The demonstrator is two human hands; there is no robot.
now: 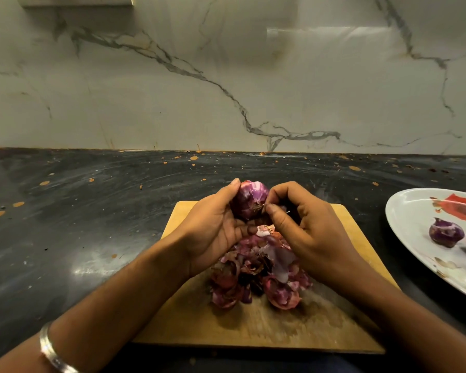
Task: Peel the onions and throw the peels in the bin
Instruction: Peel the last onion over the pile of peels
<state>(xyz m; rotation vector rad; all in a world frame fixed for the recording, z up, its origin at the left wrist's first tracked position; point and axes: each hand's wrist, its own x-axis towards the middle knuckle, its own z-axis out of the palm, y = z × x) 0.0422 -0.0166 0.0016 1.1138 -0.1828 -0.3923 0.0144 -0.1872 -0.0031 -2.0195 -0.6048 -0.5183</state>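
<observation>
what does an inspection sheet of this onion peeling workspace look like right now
surface: dark countertop with orange specks; wooden cutting board lies on it.
job's things: onion held above the board; pile of peels on the board; two peeled onions on a white plate at the right. No bin in view.
clutter: nothing seen beyond the specks.
hands: left hand cups the onion; right hand pinches at its root end.
cables: nothing seen.
surroundings: marble-patterned wall behind; silver bangle on the left wrist.
</observation>
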